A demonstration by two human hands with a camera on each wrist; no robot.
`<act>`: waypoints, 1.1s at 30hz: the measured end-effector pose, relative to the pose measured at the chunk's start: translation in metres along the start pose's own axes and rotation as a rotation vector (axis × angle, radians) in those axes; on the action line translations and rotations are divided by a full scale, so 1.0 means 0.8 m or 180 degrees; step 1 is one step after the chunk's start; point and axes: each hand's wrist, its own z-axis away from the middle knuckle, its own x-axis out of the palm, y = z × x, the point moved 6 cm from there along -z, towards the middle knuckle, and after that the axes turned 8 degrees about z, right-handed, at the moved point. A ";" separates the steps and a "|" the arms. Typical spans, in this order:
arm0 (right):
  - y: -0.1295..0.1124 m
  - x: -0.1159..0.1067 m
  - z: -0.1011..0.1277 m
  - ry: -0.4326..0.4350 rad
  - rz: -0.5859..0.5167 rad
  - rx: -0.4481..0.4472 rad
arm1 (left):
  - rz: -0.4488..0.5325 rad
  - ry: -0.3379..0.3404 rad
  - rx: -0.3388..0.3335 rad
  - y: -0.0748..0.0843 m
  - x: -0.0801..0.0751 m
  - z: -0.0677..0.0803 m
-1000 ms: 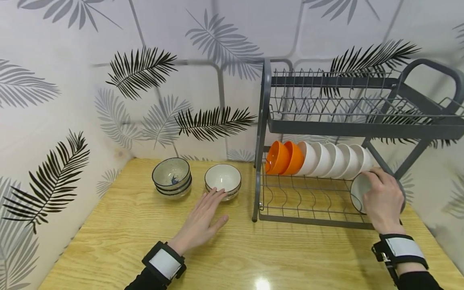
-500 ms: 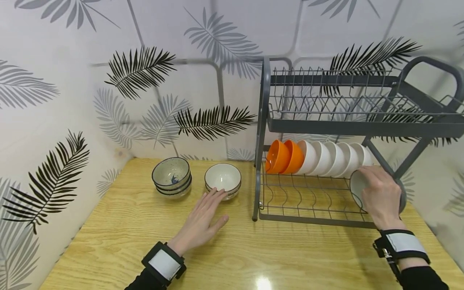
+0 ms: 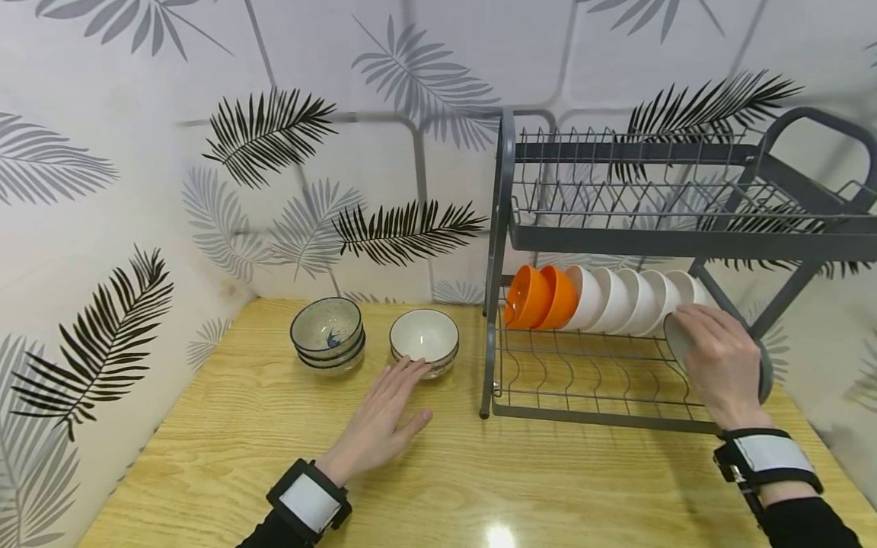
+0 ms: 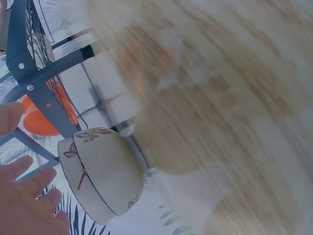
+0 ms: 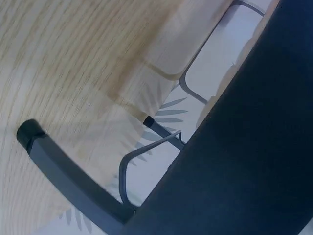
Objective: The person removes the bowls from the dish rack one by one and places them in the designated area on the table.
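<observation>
Now the right hand (image 3: pixel 722 364) holds a grey bowl (image 3: pixel 677 340) on edge at the 3 o'clock end of the rack (image 3: pixel 589 380), just beside the white bowls (image 3: pixel 626 301); left hand (image 3: pixel 379 418) lies flat on the counter (image 3: pixel 226 457), fingers touching a cream bowl (image 3: pixel 423 339) at 12 o'clock.

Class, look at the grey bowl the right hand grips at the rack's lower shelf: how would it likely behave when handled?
The grey bowl looks rigid and glazed, so probably slippery and breakable. Held on edge by the right hand, its round rim could roll along the rack wires if released.
</observation>
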 end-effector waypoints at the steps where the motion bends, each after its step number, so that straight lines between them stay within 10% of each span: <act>1: 0.001 -0.001 0.000 0.0053 -0.0056 0.0023 | 0.0008 -0.0004 0.0002 0.000 0.000 0.000; 13: 0.001 -0.010 -0.010 0.0458 -0.1273 0.1260 | 0.0140 -0.0090 0.0044 0.013 -0.001 0.000; 28: -0.009 0.026 0.013 -0.0770 -0.1960 0.3017 | 0.0356 -0.0102 0.0526 0.055 -0.008 -0.004; 33: -0.024 0.034 0.013 -0.1211 -0.2212 0.3117 | 0.0370 -0.0134 0.0636 0.067 -0.009 -0.003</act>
